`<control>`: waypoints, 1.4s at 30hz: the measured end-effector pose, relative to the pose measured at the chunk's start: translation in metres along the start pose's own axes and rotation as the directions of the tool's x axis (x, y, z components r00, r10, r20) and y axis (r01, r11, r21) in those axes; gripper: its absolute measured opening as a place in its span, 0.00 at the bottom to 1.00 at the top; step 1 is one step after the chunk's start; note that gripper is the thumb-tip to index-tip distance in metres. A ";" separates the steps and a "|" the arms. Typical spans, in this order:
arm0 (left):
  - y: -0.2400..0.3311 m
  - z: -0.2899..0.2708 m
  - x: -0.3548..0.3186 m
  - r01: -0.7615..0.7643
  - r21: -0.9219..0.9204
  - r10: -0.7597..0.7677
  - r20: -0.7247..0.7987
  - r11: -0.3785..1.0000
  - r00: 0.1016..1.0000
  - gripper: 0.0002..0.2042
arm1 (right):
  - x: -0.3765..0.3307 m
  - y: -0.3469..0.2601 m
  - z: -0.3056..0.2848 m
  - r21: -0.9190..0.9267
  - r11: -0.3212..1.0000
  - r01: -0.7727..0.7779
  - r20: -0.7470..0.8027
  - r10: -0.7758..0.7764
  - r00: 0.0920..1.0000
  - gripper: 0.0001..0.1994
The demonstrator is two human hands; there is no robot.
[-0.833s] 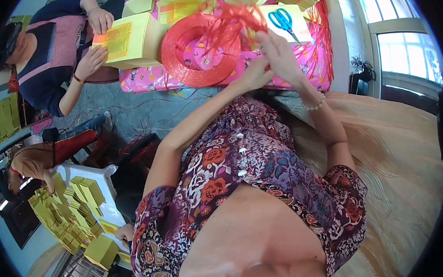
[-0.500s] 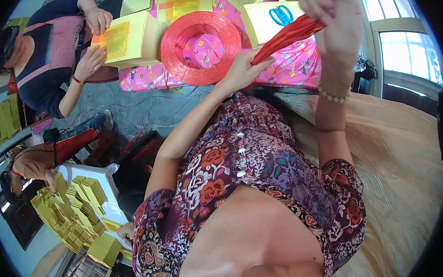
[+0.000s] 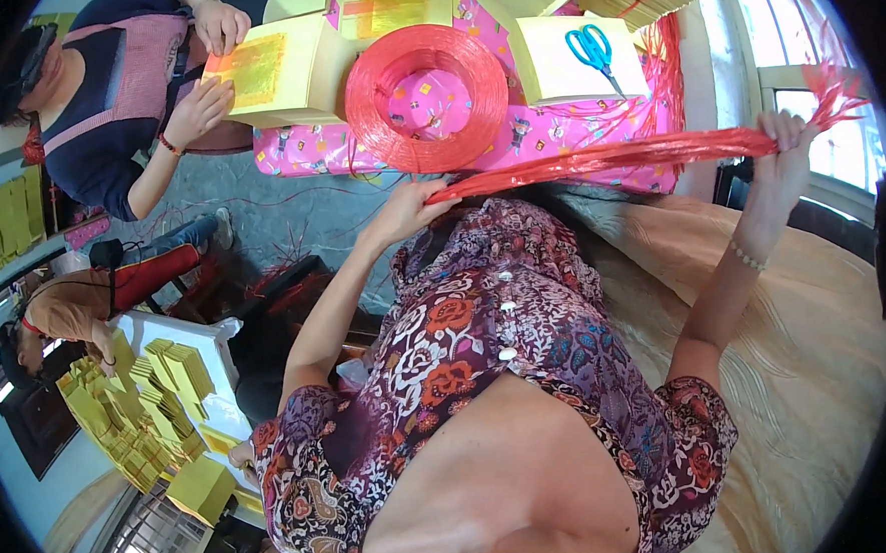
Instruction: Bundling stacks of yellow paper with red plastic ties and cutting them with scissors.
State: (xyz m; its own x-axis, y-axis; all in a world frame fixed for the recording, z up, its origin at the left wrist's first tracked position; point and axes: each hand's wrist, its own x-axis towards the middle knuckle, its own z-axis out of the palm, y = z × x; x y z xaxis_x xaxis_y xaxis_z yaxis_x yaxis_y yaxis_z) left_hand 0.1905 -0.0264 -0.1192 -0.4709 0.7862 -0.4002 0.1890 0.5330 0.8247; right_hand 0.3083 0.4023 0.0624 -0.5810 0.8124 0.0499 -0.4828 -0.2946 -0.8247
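A long bundle of red plastic strands point(image 3: 607, 158) is stretched across in front of me, just off the near edge of the table. My left hand point(image 3: 412, 212) pinches its left end between thumb and fingers. Out to the right, my right hand point(image 3: 785, 144) is closed round the other end, and loose frayed tips fan out past the fist. Beyond my left hand lies a big red coil of plastic twine point(image 3: 374, 100). Blue-handled scissors point(image 3: 603, 64) rest on a pale yellow paper stack point(image 3: 542, 66) to the right of the coil.
A pink patterned cloth point(image 3: 276, 150) covers the table. At left a co-worker's hands point(image 3: 204, 109) rest on another yellow paper stack point(image 3: 302, 74). More red strands point(image 3: 668, 74) hang at the table's right. A beige cover point(image 3: 788, 359) spreads at my right; yellow bundles point(image 3: 135, 413) fill a white table.
My right hand has swung outward to the right and down, and my left hand has come left and nearer. The red bundle is now drawn out long and nearly level between them.
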 end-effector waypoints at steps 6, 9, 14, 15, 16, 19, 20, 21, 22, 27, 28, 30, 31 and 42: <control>-0.042 -0.014 -0.022 -0.172 0.243 0.178 -0.003 0.955 0.984 0.10 | 0.008 0.045 -0.144 -0.095 0.992 -0.081 -0.356 0.042 0.933 0.16; -0.051 -0.021 -0.026 -0.026 0.169 0.023 0.018 0.985 1.000 0.08 | 0.011 0.069 -0.179 -0.125 0.983 -0.132 -0.541 0.044 0.840 0.16; -0.064 -0.036 -0.032 0.074 0.157 -0.080 0.036 0.985 0.996 0.09 | 0.015 0.087 -0.200 -0.052 0.979 -0.195 -0.563 0.132 0.815 0.16; -0.070 -0.041 -0.035 0.099 0.172 -0.102 0.010 0.980 0.995 0.09 | 0.014 0.089 -0.198 -0.083 0.978 -0.193 -0.587 0.109 0.802 0.16; -0.075 -0.043 -0.038 0.098 0.174 -0.101 0.007 0.980 0.995 0.09 | 0.015 0.090 -0.197 -0.114 0.975 -0.191 -0.609 0.083 0.789 0.16; -0.088 -0.043 -0.044 0.165 0.187 -0.176 0.045 0.968 0.983 0.10 | 0.018 0.078 -0.205 -0.084 0.978 -0.189 -0.545 0.114 0.830 0.16; -0.091 -0.041 -0.048 0.140 0.189 -0.138 -0.023 0.972 0.990 0.10 | 0.019 0.085 -0.203 -0.149 0.973 -0.177 -0.560 0.064 0.826 0.16; -0.092 -0.037 -0.051 0.110 0.193 -0.095 -0.086 0.975 0.992 0.10 | 0.019 0.088 -0.192 -0.214 0.963 -0.163 -0.577 0.010 0.817 0.16; -0.091 -0.038 -0.052 0.090 0.236 -0.067 -0.107 0.968 0.992 0.10 | 0.025 0.087 -0.206 -0.164 0.972 -0.170 -0.556 0.051 0.830 0.16; -0.075 -0.051 -0.063 0.102 0.152 -0.064 -0.236 0.983 0.970 0.10 | 0.016 0.093 -0.184 -0.143 0.973 -0.179 -0.502 0.085 0.861 0.15; -0.079 -0.057 -0.066 0.140 0.052 -0.123 -0.254 0.989 0.959 0.10 | 0.009 0.095 -0.172 -0.116 0.978 -0.174 -0.490 0.097 0.866 0.15; -0.081 -0.073 -0.068 0.172 -0.050 -0.179 -0.266 0.984 0.947 0.11 | -0.006 0.098 -0.158 -0.053 0.978 -0.199 -0.445 0.156 0.882 0.15; -0.077 -0.084 -0.072 0.214 -0.170 -0.255 -0.271 0.962 0.928 0.11 | -0.015 0.103 -0.154 0.014 0.971 -0.239 -0.393 0.226 0.891 0.16; 0.070 -0.125 -0.036 0.039 0.301 0.026 -0.208 0.953 0.978 0.12 | -0.102 0.189 -0.170 -0.598 0.386 -0.702 -0.176 0.792 0.585 0.19</control>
State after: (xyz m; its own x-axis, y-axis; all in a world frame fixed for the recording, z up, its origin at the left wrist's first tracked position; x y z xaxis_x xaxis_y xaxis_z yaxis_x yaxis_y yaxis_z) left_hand 0.1129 -0.0560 0.0028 -0.6351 0.7174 -0.2865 0.4215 0.6326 0.6497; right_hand 0.3877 0.3494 -0.1948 -0.6072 0.3307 -0.7224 0.6132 -0.3831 -0.6908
